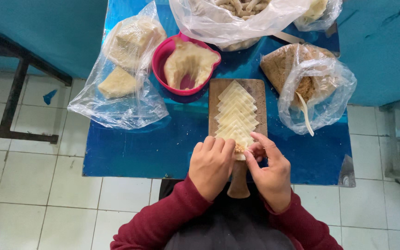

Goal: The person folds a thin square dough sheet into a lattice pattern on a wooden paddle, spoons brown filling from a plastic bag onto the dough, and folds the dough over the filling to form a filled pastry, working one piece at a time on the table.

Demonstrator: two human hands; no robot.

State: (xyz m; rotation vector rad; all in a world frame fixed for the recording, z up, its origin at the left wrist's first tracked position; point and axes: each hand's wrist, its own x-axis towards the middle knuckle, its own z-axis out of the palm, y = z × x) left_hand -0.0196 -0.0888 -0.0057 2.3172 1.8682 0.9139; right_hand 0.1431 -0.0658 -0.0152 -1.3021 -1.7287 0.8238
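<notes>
Both hands met at the near end of the wooden board point(257, 88) — left hand point(211, 164) and right hand point(270, 169) pinched one filled dough square point(240, 149) between fingertips. The overlapping row of squares point(236, 113) ran lengthwise away from them.

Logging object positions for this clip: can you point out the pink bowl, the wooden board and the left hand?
pink bowl point(162, 55), head view, on its bare left rim.
wooden board point(260, 89), head view, on the bare strip right of the dough squares.
left hand point(210, 165), head view, on the back of the hand.
</notes>
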